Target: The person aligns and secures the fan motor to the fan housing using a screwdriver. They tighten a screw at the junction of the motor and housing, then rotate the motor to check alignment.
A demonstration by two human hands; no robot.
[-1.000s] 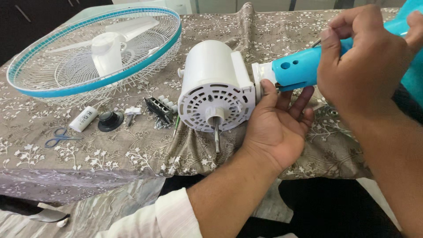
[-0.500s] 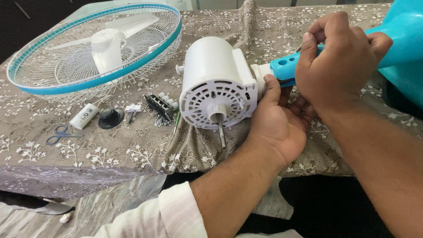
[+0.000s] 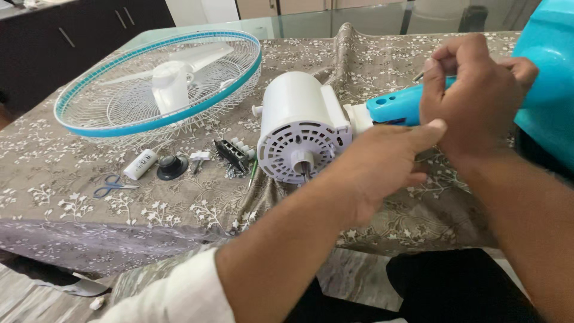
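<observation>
Lying on its side on the patterned tablecloth (image 3: 78,203), the white fan motor housing (image 3: 302,128) is pointing its vented face and bare shaft toward the camera, with a blue neck piece (image 3: 397,106) joining it at the rear right. The left hand (image 3: 382,164) is now hovering in front of the housing's right edge with fingers loosely spread and thumb raised, gripping nothing; 0.5 s ago it was cupping the housing from the right side, so it is pulling away from the motor. The right hand (image 3: 472,96) is closing around the blue neck piece from above, its thumb and forefinger pinching a thin metal tool (image 3: 418,76) whose tip is just showing at the knuckles; it was wrapped over the same piece in both earlier frames and is keeping that hold. The large blue fan base (image 3: 550,78) is sitting at the far right edge, behind the right hand. To the left, the wire fan guard (image 3: 119,119) with its blue rim is resting flat with the white blades (image 3: 173,84) inside. In front of it are lying 1 white capacitor (image 3: 140,164), 1 black knob (image 3: 172,167), a black switch block (image 3: 233,154) and small blue scissors (image 3: 113,186), all well apart from both hands and unmoved.
</observation>
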